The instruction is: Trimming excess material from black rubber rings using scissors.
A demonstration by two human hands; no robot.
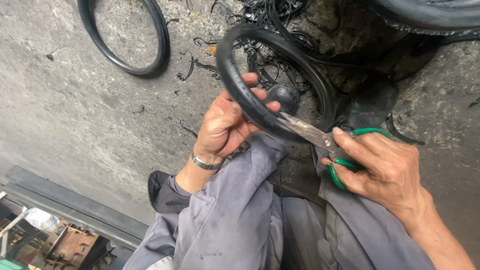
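**Scissors at the rim of a black rubber ring**

The left hand (225, 125) is closed around a black rubber ring shaped like a small tyre (260, 75), fingers wrapped over its near edge, holding it up above the lap of grey work trousers (235, 215). The right hand (385, 170) is closed on a pair of green-handled steel scissors (320, 137), fingers through the loops; the blades point left and their tips touch the ring just beside the left hand's fingertips. The blades look nearly together, though whether they are biting into the rubber or only resting on it cannot be told.

As for progress, judged from how things lie: a heap of thin black rubber strips and curls (265, 20) is scattered on the grey concrete floor (75, 115) beyond the ring, which suggests a good deal of trimming is already done (on this ring or others, one cannot say). A second black rubber ring (160, 45) lies flat on the floor well apart at upper left. The held ring is whole in its outline, so the trimming on it appears unfinished.
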